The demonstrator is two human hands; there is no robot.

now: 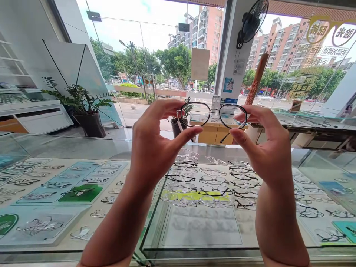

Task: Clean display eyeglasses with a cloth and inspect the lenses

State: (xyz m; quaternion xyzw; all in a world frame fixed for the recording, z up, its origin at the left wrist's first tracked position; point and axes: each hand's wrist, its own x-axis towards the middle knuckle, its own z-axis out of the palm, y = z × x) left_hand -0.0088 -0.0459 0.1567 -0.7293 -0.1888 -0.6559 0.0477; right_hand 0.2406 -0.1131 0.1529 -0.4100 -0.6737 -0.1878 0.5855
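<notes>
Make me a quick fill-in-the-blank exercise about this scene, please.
1. The left hand and right hand hold black-rimmed eyeglasses above a display case topped with ____.
2. The mounted fan is coloured ____.
3. The large potted plant stands on the picture's ____ side.

Missing words: glass; black; left.

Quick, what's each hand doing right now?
Left hand: closed, holding the black round-rimmed eyeglasses with clear lenses by their left side.
Right hand: closed, holding the same eyeglasses by their right side.

Forearms (280, 230) cropped below, counter (200, 251) cropped sideways
</notes>
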